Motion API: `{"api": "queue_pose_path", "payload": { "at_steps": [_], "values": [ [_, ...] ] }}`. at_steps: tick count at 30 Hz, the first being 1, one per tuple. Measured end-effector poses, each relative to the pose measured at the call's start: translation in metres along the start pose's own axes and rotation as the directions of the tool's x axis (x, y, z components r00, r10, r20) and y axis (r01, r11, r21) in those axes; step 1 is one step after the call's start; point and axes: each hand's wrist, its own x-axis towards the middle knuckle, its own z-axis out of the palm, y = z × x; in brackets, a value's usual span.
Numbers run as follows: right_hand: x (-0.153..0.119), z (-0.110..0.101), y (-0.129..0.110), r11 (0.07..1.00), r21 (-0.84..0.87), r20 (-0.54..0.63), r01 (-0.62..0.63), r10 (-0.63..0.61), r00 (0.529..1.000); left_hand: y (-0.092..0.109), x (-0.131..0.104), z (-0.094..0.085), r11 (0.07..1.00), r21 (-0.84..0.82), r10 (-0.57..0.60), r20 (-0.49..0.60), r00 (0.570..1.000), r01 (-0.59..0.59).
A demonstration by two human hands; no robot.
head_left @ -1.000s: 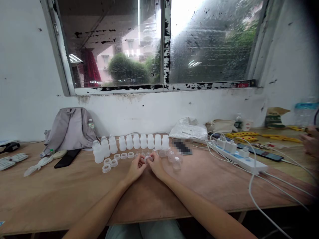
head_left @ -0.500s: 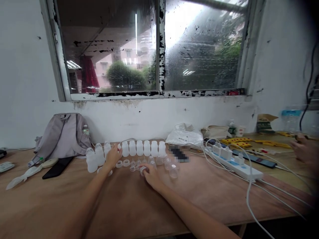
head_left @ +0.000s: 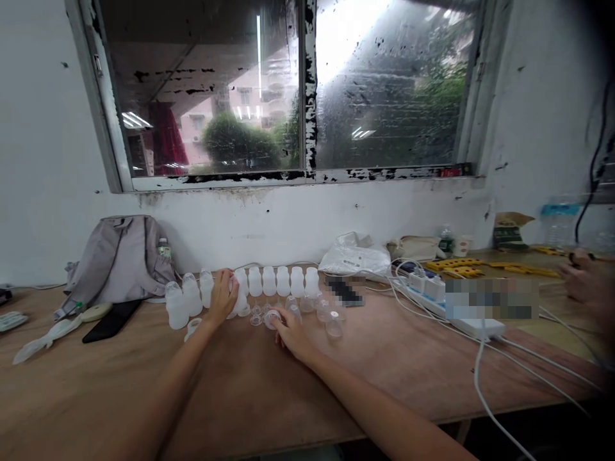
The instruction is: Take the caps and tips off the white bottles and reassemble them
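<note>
head view: the left hand (head_left: 232, 285) has its grip closed around a white bottle (head_left: 241, 296) at the left end of a row of uncapped bottles (head_left: 283, 281); whether that bottle touches the bench (head_left: 269, 397) cannot be told. the right hand (head_left: 275, 321) pinches a translucent ring (head_left: 271, 317) between thumb and fingers, nearer the wearer than the row. small clear teats (head_left: 256, 315) lie just left of this ring, and clear domed caps (head_left: 333, 324) lie to its right. three bottles with clear tops (head_left: 191, 296) stand left of the left hand. farther out are a grey backpack (head_left: 122, 259), a white plastic bag (head_left: 355, 256) and a power strip (head_left: 480, 328); at far right, another person's hand (head_left: 579, 275) is visible.
</note>
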Motion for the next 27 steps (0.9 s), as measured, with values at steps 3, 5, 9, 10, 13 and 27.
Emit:
{"api": "queue_pose_path", "payload": {
  "at_steps": [3, 5, 9, 10, 13, 27],
  "values": [
    [0.001, 0.002, -0.003, 0.976, 0.205, 0.061, -0.077, 0.066, 0.996, 0.023, -0.019, -0.008, 0.981, -0.191, 0.060, 0.128, 0.990, -0.035],
    [0.003, 0.002, -0.006, 0.935, 0.335, 0.063, -0.117, 0.101, 0.993, 0.031, -0.033, -0.007, 0.961, -0.273, 0.094, 0.228, 0.969, -0.029],
    [0.006, -0.004, -0.014, 0.867, 0.482, -0.037, -0.126, 0.164, 0.986, 0.037, -0.056, 0.006, 0.873, -0.430, -0.064, 0.363, 0.929, 0.228],
    [0.006, -0.007, -0.016, 0.869, 0.485, -0.073, -0.099, 0.153, 0.985, 0.038, -0.061, 0.010, 0.835, -0.456, -0.115, 0.403, 0.908, 0.308],
    [0.006, -0.016, -0.023, 0.894, 0.448, -0.164, -0.008, 0.091, 0.982, 0.040, -0.069, 0.017, 0.777, -0.460, -0.150, 0.528, 0.836, 0.429],
    [0.007, -0.030, -0.035, 0.935, 0.335, -0.059, 0.113, -0.099, 0.993, 0.038, -0.071, 0.015, 0.786, -0.415, -0.211, 0.516, 0.830, 0.458]
  ]
}}
